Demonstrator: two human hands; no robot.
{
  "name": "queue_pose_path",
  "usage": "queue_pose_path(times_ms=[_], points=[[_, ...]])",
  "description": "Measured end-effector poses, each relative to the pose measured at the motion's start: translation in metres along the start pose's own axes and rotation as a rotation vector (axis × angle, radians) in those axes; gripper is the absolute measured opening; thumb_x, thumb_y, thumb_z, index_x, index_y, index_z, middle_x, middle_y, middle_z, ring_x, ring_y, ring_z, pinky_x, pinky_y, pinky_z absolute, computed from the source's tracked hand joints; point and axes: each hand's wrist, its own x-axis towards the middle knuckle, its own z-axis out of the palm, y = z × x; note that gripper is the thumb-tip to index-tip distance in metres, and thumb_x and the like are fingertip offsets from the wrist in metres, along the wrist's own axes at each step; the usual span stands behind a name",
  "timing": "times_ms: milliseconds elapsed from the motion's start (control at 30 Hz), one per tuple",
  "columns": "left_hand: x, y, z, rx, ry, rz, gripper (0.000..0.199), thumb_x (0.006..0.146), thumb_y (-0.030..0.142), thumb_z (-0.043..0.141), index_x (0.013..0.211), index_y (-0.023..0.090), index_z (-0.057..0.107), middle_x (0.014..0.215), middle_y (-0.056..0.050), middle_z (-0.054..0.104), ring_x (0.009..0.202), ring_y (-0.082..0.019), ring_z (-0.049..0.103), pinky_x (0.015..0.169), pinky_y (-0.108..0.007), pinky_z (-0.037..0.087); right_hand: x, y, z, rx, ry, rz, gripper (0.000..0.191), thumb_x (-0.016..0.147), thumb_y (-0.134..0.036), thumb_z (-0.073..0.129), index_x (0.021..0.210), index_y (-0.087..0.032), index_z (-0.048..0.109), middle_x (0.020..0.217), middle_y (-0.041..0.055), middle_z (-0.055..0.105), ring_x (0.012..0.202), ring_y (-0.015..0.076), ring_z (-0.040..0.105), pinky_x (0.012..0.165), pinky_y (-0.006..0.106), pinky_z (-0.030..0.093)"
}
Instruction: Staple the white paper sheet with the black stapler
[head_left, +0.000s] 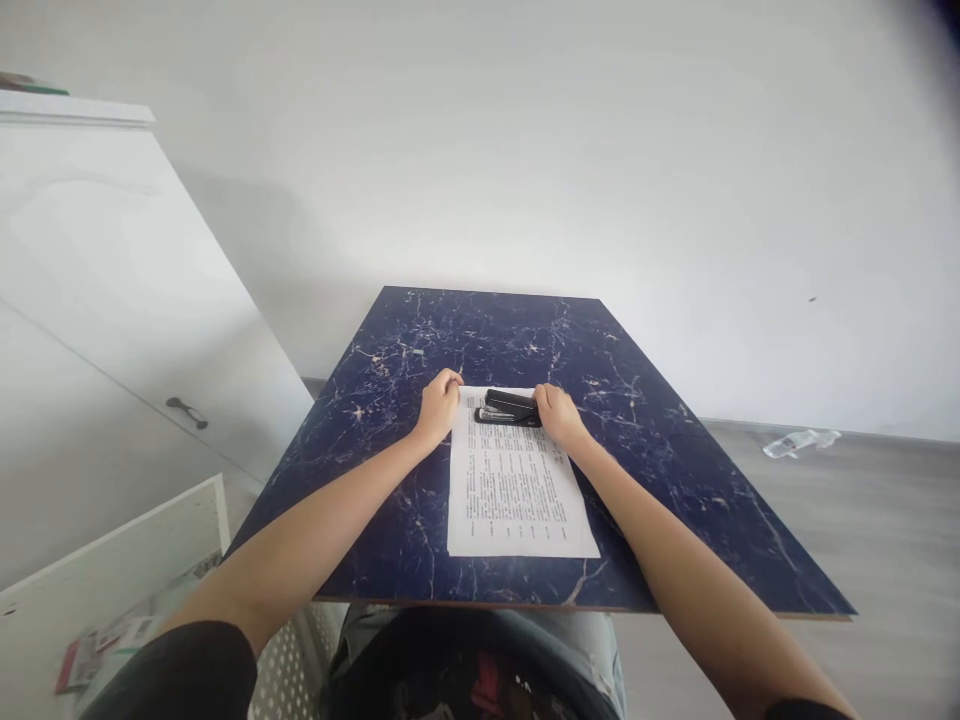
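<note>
- We have a printed paper (517, 510) lying flat on the blue table (465, 330), with a black stapler (508, 410) across its far end.
- Our left hand (437, 410) is at the paper's far left corner, fingers curled at the edge; we cannot tell whether they pinch it or only press.
- Our right hand (559, 412) is by the paper's far right corner, bent fingers meeting the stapler's rear end; we cannot tell whether they close on the stapler, the paper or both.
- We judge the paper light and limp, quick to slide or crease; we would take it by its side edges, thumbs above and fingers beneath.
- We expect the stapler to feel stiff and rather heavier, with smooth sides; we would hold its rear body, clear of the raised front arm.
- Both thumbs are hard to make out, and our right hand covers the paper's far right corner and the stapler's rear.
- We cannot count the sheets, read the print or see whether a staple is in.
- Left of the paper, well apart and lower, a red and white item (79, 662) is blurred; to its right, on the floor, a clear plastic thing (799, 443) is hard to identify.
</note>
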Motion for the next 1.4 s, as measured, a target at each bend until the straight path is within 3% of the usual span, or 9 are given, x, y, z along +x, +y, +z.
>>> queue_pose_path(times_ms=[167, 333, 533, 700, 867, 1100, 1267, 1333, 1400], points=[[0.002, -0.005, 0.001, -0.017, 0.088, -0.041, 0.018, 0.089, 0.017, 0.043, 0.085, 0.021, 0.059, 0.065, 0.002, 0.055, 0.063, -0.017, 0.052, 0.063, -0.028, 0.040, 0.001, 0.001, -0.001, -0.046, -0.041, -0.064, 0.032, 0.100, -0.031, 0.026, 0.070, -0.026, 0.038, 0.074, 0.0063, 0.055, 0.073, 0.0236, 0.051, 0.076, 0.035, 0.040], [0.007, 0.003, -0.012, 0.089, 0.057, 0.029, 0.020, 0.091, 0.018, 0.043, 0.083, 0.020, 0.061, 0.069, 0.000, 0.058, 0.067, -0.017, 0.054, 0.067, -0.029, 0.040, -0.003, -0.008, -0.012, 0.098, 0.002, -0.050, 0.041, 0.105, -0.042, 0.025, 0.071, -0.025, 0.042, 0.073, 0.0032, 0.053, 0.073, 0.0217, 0.051, 0.073, 0.034, 0.040], [0.018, 0.019, -0.044, 0.242, -0.346, 0.344, 0.024, 0.095, 0.038, 0.054, 0.088, 0.020, 0.067, 0.083, -0.004, 0.065, 0.074, -0.017, 0.055, 0.072, -0.030, 0.043, -0.007, -0.013, -0.029, 0.180, -0.076, -0.198, 0.040, 0.104, -0.053, 0.037, 0.090, -0.023, 0.060, 0.091, 0.0049, 0.063, 0.088, 0.0229, 0.054, 0.088, 0.038, 0.042], [0.014, 0.020, -0.044, 0.231, -0.553, 0.467, 0.021, 0.085, 0.043, 0.072, 0.087, 0.022, 0.072, 0.098, -0.007, 0.064, 0.087, -0.020, 0.057, 0.079, -0.032, 0.047, -0.008, -0.013, -0.031, 0.126, -0.185, -0.266, 0.040, 0.088, -0.059, 0.065, 0.108, -0.024, 0.063, 0.104, 0.0075, 0.065, 0.095, 0.0258, 0.055, 0.085, 0.040, 0.045], [0.013, 0.016, -0.041, 0.198, -0.571, 0.521, 0.016, 0.083, 0.037, 0.074, 0.094, 0.026, 0.077, 0.101, -0.007, 0.062, 0.096, -0.022, 0.059, 0.086, -0.034, 0.050, -0.008, -0.009, -0.030, 0.136, -0.194, -0.302, 0.046, 0.077, -0.051, 0.078, 0.112, -0.023, 0.065, 0.106, 0.0078, 0.067, 0.097, 0.0263, 0.057, 0.085, 0.040, 0.046], [0.017, 0.010, -0.042, 0.290, -0.591, 0.496, 0.018, 0.085, 0.038, 0.070, 0.096, 0.026, 0.079, 0.103, -0.007, 0.062, 0.096, -0.022, 0.061, 0.083, -0.035, 0.051, -0.007, -0.007, -0.030, 0.178, -0.229, -0.178, 0.034, 0.072, -0.049, 0.080, 0.091, -0.022, 0.072, 0.091, 0.0049, 0.071, 0.086, 0.0243, 0.062, 0.080, 0.038, 0.048], [0.016, 0.012, -0.046, 0.279, -0.550, 0.492, 0.024, 0.082, 0.045, 0.074, 0.075, 0.022, 0.071, 0.096, -0.006, 0.062, 0.090, -0.020, 0.060, 0.084, -0.034, 0.050, -0.009, -0.006, -0.031, 0.286, -0.253, -0.130, 0.034, 0.070, -0.049, 0.081, 0.090, -0.022, 0.074, 0.095, 0.0051, 0.073, 0.086, 0.0255, 0.066, 0.078, 0.038, 0.050], [0.017, 0.014, -0.043, 0.215, -0.526, 0.446, 0.028, 0.082, 0.049, 0.074, 0.077, 0.021, 0.070, 0.095, -0.007, 0.062, 0.090, -0.021, 0.060, 0.085, -0.034, 0.050, -0.009, -0.005, -0.032, 0.303, -0.242, -0.120, 0.035, 0.069, -0.049, 0.082, 0.090, -0.022, 0.074, 0.095, 0.0052, 0.073, 0.086, 0.0255, 0.066, 0.078, 0.038, 0.050], [0.017, 0.015, -0.038, 0.046, -0.397, 0.351, 0.033, 0.087, 0.054, 0.067, 0.086, 0.021, 0.071, 0.100, -0.009, 0.064, 0.095, -0.022, 0.060, 0.088, -0.035, 0.051, -0.009, -0.006, -0.034, 0.314, -0.189, -0.133, 0.035, 0.070, -0.049, 0.082, 0.092, -0.022, 0.074, 0.096, 0.0055, 0.073, 0.087, 0.0256, 0.065, 0.080, 0.039, 0.049]])
